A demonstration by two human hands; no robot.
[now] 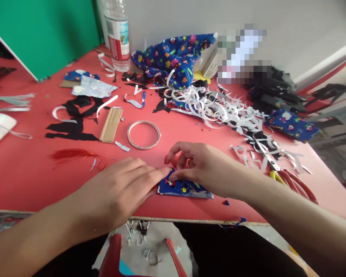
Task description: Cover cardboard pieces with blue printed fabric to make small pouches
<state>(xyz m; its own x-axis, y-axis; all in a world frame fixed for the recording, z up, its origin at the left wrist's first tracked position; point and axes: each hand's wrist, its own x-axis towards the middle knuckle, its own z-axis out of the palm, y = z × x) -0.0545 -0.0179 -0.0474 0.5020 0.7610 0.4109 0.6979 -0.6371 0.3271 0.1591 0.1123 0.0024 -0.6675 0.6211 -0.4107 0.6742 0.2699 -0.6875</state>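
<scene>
A small folded piece of blue patterned cloth [184, 188] with a pale lower edge lies flat near the table's front edge. My left hand [123, 184] rests at its left side, fingers stretched out and close together, fingertips touching the cloth. From the right, my right hand [196, 163] reaches over it. Its thumb presses on top and its other fingers curl near the far edge, closed on the cloth; part of that grip is hidden. Beyond the hands lie a roll of tape [128, 137] and a tan cardboard strip [111, 125].
White curled strips [216, 105] are heaped at the back right, with scissors [272, 163] beside them. A plastic bottle [119, 42] stands at the back near crumpled blue cloth [173, 57]. Black scraps [72, 125] and a red tassel [75, 154] lie left on the red table [23, 165].
</scene>
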